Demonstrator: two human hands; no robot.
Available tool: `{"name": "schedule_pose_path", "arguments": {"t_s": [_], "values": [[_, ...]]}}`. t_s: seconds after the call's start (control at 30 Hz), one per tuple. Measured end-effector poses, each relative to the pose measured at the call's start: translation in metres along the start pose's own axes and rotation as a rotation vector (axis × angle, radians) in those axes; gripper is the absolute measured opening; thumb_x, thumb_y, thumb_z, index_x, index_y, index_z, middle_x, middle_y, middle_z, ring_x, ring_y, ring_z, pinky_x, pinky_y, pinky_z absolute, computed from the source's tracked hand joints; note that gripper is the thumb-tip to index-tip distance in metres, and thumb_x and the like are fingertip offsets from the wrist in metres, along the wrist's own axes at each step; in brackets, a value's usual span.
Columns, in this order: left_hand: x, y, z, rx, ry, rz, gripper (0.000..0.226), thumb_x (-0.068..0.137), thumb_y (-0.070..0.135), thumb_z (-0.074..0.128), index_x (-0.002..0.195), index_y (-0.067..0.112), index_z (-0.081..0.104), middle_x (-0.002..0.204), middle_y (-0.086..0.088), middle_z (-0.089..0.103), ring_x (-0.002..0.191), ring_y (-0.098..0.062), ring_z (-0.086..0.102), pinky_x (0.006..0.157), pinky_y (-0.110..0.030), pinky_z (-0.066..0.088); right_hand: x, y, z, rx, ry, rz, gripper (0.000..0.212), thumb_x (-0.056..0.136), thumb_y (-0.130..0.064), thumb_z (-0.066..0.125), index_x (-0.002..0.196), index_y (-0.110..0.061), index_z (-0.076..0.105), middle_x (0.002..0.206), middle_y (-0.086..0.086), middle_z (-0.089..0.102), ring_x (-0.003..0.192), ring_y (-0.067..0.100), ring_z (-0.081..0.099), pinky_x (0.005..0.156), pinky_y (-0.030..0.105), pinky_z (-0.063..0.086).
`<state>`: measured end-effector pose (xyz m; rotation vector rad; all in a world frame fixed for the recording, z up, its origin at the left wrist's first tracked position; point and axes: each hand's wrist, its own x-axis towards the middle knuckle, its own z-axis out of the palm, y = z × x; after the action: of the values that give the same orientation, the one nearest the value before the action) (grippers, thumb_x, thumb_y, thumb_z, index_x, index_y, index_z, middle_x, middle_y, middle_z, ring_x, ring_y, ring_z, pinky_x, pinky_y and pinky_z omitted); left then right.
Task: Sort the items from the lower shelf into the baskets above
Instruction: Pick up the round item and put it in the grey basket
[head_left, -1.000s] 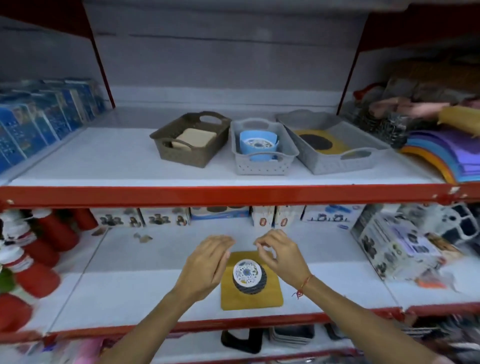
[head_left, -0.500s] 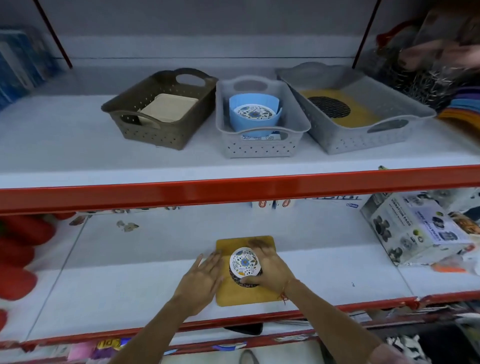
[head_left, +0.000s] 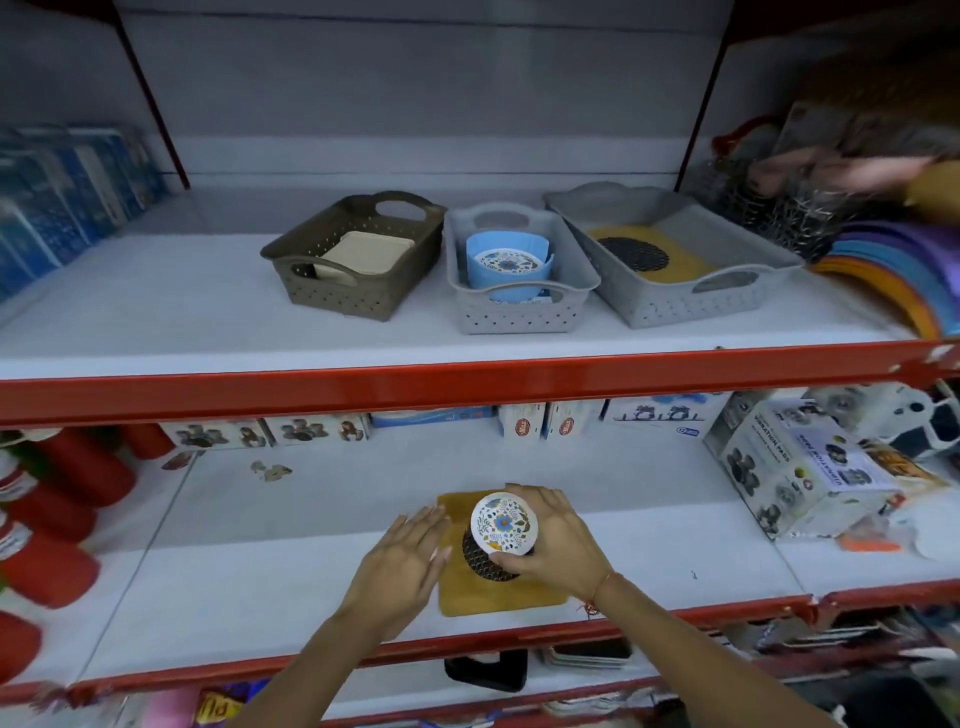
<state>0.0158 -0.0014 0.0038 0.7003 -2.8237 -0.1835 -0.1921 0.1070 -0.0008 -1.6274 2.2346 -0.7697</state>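
On the lower shelf lies a yellow square mat (head_left: 498, 597) with a black round mesh disc (head_left: 480, 561) on it. My right hand (head_left: 553, 540) grips a white round floral coaster (head_left: 502, 521) by its edges, just above the disc. My left hand (head_left: 402, 564) rests open on the mat's left edge. On the upper shelf stand three baskets: a brown basket (head_left: 332, 296) with a cream square pad, a small grey basket (head_left: 519, 317) with a blue holder and floral coaster, and a large grey basket (head_left: 675, 301) with a yellow mat and black disc.
Red bottles (head_left: 47, 519) crowd the lower shelf's left. Product boxes (head_left: 795, 467) sit at its right and along its back. Blue packs (head_left: 62, 197) stand at the upper left, coloured mats (head_left: 904, 260) at the upper right. A red shelf beam (head_left: 467, 384) runs between the levels.
My right hand has closed around the floral coaster and raised it slightly off the black disc. My left hand has settled flat on the mat's left edge. The camera view shifted upward.
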Motion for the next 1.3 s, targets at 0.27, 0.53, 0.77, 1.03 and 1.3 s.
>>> {"name": "schedule_pose_path", "arguments": {"t_s": [0.27, 0.53, 0.77, 1.03, 1.3], "values": [[-0.011, 0.036, -0.075, -0.031, 0.213, 0.091, 0.044, 0.099, 0.028, 0.04, 0.139, 0.01, 0.043, 0.146, -0.006, 0.044, 0.138, -0.017, 0.035, 0.117, -0.042, 0.012, -0.043, -0.053, -0.069, 0.038, 0.171, -0.144, 0.082, 0.063, -0.057, 0.075, 0.134, -0.026, 0.046, 0.128, -0.012, 0.053, 0.119, 0.004, 0.043, 0.098, 0.011, 0.033], [0.003, 0.056, -0.162, -0.062, 0.449, 0.224, 0.045, 0.096, 0.028, 0.035, 0.131, 0.005, 0.053, 0.136, -0.008, 0.055, 0.131, -0.017, 0.045, 0.115, -0.029, 0.022, -0.048, -0.107, -0.148, 0.009, 0.38, -0.34, 0.076, 0.061, -0.055, 0.079, 0.127, -0.029, 0.052, 0.12, -0.019, 0.057, 0.11, 0.0, 0.05, 0.094, 0.004, 0.033], [0.044, 0.052, -0.22, 0.017, 0.584, 0.241, 0.045, 0.097, 0.03, 0.036, 0.133, 0.007, 0.05, 0.137, -0.008, 0.055, 0.13, -0.017, 0.046, 0.117, -0.026, 0.018, -0.012, -0.134, -0.201, -0.007, 0.501, -0.41, 0.075, 0.063, -0.059, 0.076, 0.126, -0.027, 0.052, 0.12, -0.017, 0.058, 0.11, 0.002, 0.051, 0.095, 0.014, 0.043], [0.128, 0.034, -0.248, 0.209, 0.332, 0.057, 0.058, 0.099, 0.045, 0.024, 0.143, 0.009, 0.031, 0.149, -0.009, 0.039, 0.141, -0.015, 0.027, 0.121, -0.036, -0.001, 0.073, -0.14, -0.24, 0.077, 0.555, -0.213, 0.063, 0.061, -0.051, 0.081, 0.114, -0.023, 0.061, 0.12, -0.002, 0.055, 0.102, 0.015, 0.064, 0.092, 0.035, 0.053], [0.163, 0.016, -0.245, 0.205, -0.006, 0.009, 0.071, 0.095, 0.058, 0.01, 0.147, 0.012, 0.024, 0.155, -0.008, 0.028, 0.145, -0.014, 0.015, 0.12, -0.037, -0.009, 0.155, -0.136, -0.243, -0.134, 0.304, -0.071, 0.034, 0.074, -0.047, 0.074, 0.091, -0.017, 0.074, 0.107, 0.004, 0.073, 0.098, 0.021, 0.067, 0.088, 0.031, 0.054]]}}
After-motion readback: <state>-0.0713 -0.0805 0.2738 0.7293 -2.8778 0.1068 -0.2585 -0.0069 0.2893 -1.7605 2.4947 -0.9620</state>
